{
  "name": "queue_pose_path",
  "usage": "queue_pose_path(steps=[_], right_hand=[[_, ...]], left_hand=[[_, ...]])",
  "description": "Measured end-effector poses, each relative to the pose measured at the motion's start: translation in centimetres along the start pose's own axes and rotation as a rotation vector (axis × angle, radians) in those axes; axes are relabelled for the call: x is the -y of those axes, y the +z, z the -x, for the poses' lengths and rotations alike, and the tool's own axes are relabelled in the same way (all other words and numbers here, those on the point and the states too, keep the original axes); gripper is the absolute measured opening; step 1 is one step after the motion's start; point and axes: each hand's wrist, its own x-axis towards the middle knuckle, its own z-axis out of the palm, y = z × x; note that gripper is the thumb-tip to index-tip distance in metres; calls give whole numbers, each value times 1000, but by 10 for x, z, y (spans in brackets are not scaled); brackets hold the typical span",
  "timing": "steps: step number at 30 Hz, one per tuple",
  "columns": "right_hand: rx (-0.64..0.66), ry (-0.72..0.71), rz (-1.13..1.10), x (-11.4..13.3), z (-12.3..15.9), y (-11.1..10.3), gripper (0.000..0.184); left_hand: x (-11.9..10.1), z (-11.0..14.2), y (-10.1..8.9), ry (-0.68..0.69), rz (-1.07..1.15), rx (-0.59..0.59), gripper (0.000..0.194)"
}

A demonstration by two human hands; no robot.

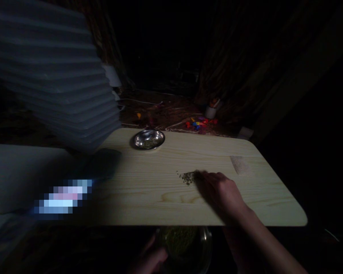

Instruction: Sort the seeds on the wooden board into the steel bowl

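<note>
My right hand point(224, 190) rests low over the wooden tabletop point(143, 186), fingers bunched together at the edge of a small heap of green-brown seed-like bits point(188, 177). What is between those fingertips is hidden. Below the table's near edge, my left hand point(157, 257) is closed at the left side of a round bowl point(207, 243) with green, leafy-looking contents point(180, 239); the hand is dark and blurred. Near the table's far edge stands a shiny metal bowl point(149, 135) with similar small green bits in its bottom.
A thin pale packet or paper point(241, 166) lies at the table's right. Something grey and ribbed point(57, 76) rises at the left, above a lit, pixelated screen point(64, 198). Beyond the table are bright coloured pieces point(198, 123) and a white cup point(210, 111).
</note>
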Motion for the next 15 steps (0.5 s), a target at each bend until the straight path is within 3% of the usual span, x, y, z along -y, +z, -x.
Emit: queue_pose_path(steps=[4, 7, 12, 15], right_hand=[[-3, -47, -107, 14, 6, -1, 44], [-3, -20, -185, 9, 3, -5, 36], [-5, -59, -290, -8, -38, -4, 34], [23, -109, -306, -6, -66, 4, 37]], left_hand=[[6, 0, 2, -7, 3, -20, 61], [13, -2, 4, 15, -15, -18, 67], [16, -1, 1, 3, -43, -55, 76], [11, 5, -4, 4, -26, -10, 72]])
